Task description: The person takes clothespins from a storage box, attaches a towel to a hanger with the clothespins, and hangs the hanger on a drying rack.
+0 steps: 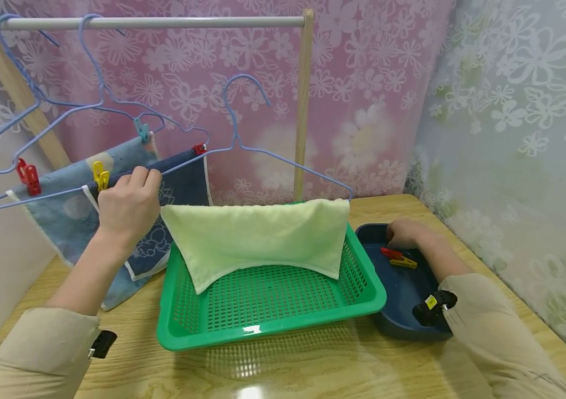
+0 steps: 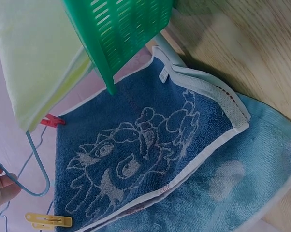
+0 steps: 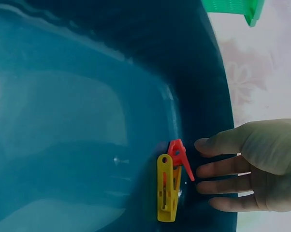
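Observation:
My left hand [image 1: 130, 202] grips one end of a blue wire hanger [image 1: 234, 138], curled fingers around its lower part. A pale yellow towel [image 1: 263, 233] is draped over that hanger, above a green plastic basket [image 1: 273, 336]. My right hand [image 1: 404, 234] reaches inside a dark blue basin [image 1: 394, 327] on the right. In the right wrist view its fingers [image 3: 225, 169] are extended and hold nothing. Just beside the fingertips lie a red clothespin [image 3: 180, 155] and a yellow clothespin [image 3: 166, 193] on the basin floor.
Two more hangers hang from a rack's metal rail [image 1: 188, 22] at the left. A light blue towel [image 1: 63, 221] and a navy towel [image 2: 111, 159] are clipped to them with red, yellow and teal clothespins. A patterned wall [image 1: 527, 138] borders the wooden table on the right.

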The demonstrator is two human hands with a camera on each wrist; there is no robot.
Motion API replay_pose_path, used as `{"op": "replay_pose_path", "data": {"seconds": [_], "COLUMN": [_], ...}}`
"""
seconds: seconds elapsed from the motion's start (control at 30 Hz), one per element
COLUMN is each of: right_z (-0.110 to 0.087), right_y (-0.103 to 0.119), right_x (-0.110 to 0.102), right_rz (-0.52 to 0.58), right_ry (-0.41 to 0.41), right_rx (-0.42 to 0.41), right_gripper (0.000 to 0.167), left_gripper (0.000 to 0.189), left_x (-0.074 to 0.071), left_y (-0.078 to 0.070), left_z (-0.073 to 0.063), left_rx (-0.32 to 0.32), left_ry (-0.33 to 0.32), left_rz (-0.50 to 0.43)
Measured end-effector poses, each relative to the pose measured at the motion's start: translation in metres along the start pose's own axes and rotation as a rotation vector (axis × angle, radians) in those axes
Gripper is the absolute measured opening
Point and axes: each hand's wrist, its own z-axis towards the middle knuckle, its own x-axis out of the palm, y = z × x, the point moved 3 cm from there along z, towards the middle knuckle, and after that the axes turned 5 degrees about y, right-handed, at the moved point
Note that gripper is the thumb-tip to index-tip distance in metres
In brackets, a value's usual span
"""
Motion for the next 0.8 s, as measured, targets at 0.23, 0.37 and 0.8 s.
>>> {"op": "replay_pose_path", "data": {"seconds": [0.23, 0.37, 0.8], "right_z": [0.003, 0.003, 0.001], "right_y": [0.004, 0.006, 0.005], "right_x": [0.01, 0.016, 0.021], "right_rz": [-0.009, -0.03, -0.133], "right_ry": [0.073, 0.093, 0.022], "right_rx": [0.016, -0.002, -0.064], "right_gripper": [0.023, 0.023, 0.023], "left_gripper": [0.01, 0.009, 0.005], "left_x": [0.001, 0.002, 0.003], "left_y": [-0.002, -0.002, -0.001], "left_z": [0.0, -0.001, -0.004], "left_rx": [-0.008, -0.009, 0.01], "left_ry": [-0.021, -0.015, 0.008], "left_rz": [-0.02, -0.019, -0.018]}}
